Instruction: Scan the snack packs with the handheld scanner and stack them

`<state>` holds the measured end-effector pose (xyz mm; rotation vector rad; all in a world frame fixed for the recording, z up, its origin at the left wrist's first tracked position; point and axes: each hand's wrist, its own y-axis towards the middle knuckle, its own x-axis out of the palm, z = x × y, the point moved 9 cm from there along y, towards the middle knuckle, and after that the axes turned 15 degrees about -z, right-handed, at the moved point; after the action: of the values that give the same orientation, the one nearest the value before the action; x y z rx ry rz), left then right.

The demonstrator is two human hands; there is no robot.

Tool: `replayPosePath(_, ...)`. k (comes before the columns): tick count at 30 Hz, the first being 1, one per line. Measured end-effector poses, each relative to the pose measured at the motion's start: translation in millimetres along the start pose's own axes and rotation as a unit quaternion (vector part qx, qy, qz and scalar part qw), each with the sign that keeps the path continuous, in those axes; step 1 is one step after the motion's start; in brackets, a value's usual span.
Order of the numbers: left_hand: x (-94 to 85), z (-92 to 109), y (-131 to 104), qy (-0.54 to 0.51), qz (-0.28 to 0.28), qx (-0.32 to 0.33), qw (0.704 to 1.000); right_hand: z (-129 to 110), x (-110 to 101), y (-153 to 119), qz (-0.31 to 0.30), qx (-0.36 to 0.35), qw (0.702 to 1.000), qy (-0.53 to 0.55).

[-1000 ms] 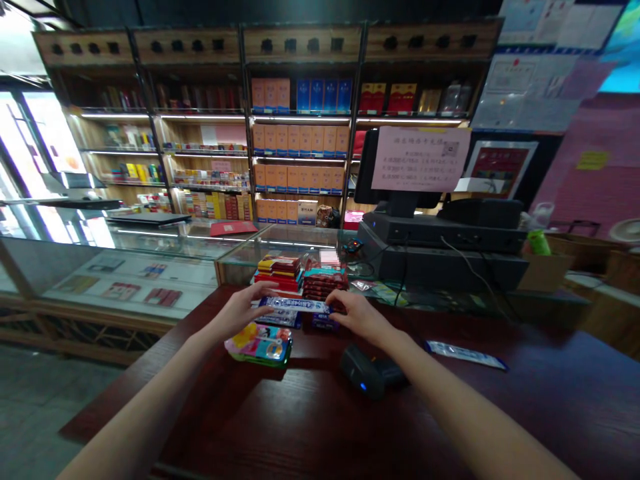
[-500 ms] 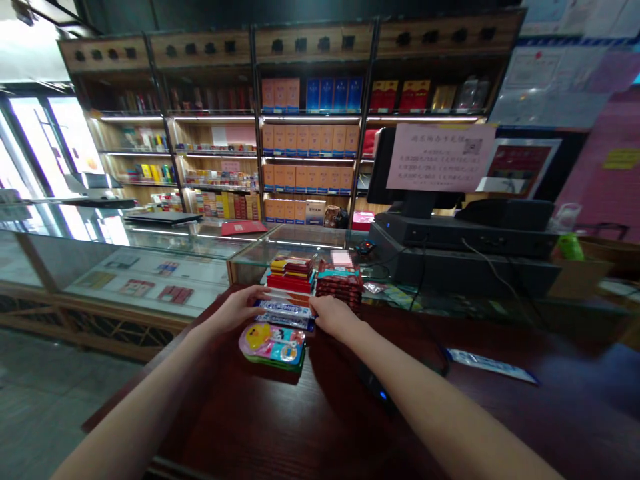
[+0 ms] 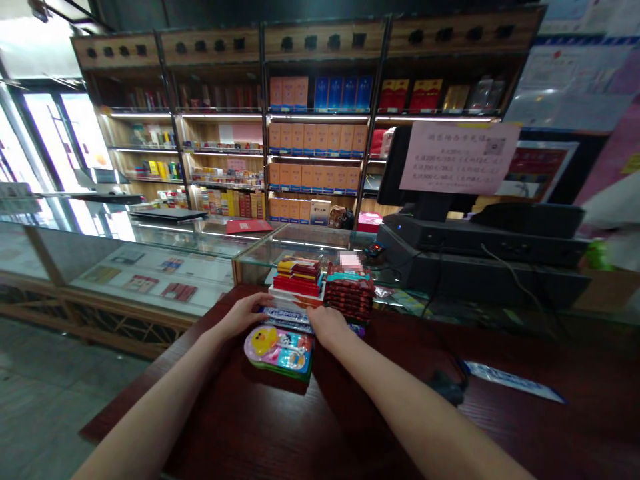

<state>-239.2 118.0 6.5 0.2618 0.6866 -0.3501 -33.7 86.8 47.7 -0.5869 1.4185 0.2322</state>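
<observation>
Lowered since the earlier frame, the blue-and-white packet (image 3: 287, 319) is now set down on the counter (image 3: 240, 413) behind the duck-printed pack (image 3: 279, 350), its ends touched by the left hand (image 3: 241, 316) and right hand (image 3: 329, 328), though whether their fingers are closed cannot be told.

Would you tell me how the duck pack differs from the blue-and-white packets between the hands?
The duck pack is broad and multicoloured; the blue-and-white packets are long and narrow. The duck pack lies untouched; the blue-and-white packets sit between the left hand and right hand. Both look glossy.
</observation>
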Motion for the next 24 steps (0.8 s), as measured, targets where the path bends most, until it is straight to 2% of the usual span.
replayPosePath(6, -1.3, 2, -1, 0.010, 0.021, -0.003, 1.000, 0, 2, 1, 0.008, 0.002, 1.000, -0.005)
replayPosePath(14, -3.2, 1, 1, 0.028, 0.061, -0.006, 0.998, 1, -3, -12, 0.013, -0.046, 0.999, -0.013)
replayPosePath(24, -4.1, 0, -1, 0.051, 0.100, -0.018, 0.993, 2, 6, -13, 0.012, -0.077, 0.997, -0.014)
